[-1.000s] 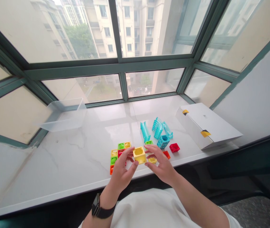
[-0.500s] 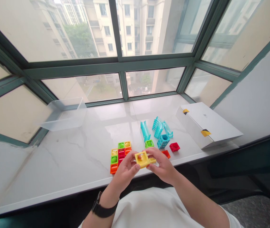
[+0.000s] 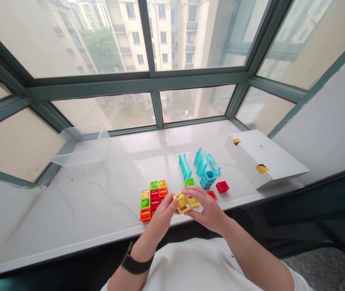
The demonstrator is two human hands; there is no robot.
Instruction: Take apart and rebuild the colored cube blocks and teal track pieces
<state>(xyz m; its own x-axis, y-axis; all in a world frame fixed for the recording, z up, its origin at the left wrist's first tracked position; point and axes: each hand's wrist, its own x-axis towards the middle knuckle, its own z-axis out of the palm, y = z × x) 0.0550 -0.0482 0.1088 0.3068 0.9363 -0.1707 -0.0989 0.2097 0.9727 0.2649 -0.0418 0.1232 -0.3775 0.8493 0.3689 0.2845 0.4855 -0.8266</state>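
A yellow hollow toy block [image 3: 182, 204] is tilted between my two hands, above the front edge of the sill. My left hand [image 3: 163, 215] pinches its left side with thumb and fingers. Around its right side curve the fingers and thumb of my right hand [image 3: 208, 207]. Another yellow block [image 3: 194, 202] shows behind it, partly covered by my right fingers. Left of the hands lies a group of red, orange, green and yellow blocks [image 3: 154, 193]. A green block [image 3: 190, 182] sits just beyond my hands, and an orange block [image 3: 212, 195] is half hidden behind my right hand.
Translucent blue track pieces [image 3: 202, 161] and a blue block [image 3: 208, 179] stand farther back, with a red block [image 3: 222, 186] to their right. A white box [image 3: 269, 155] is at the right. A clear plastic bin [image 3: 81, 147] stands at the back left, near the window.
The yellow block has been turned and tilted between the hands, so its open side faces differently. My right fingers have moved over its upper edge.
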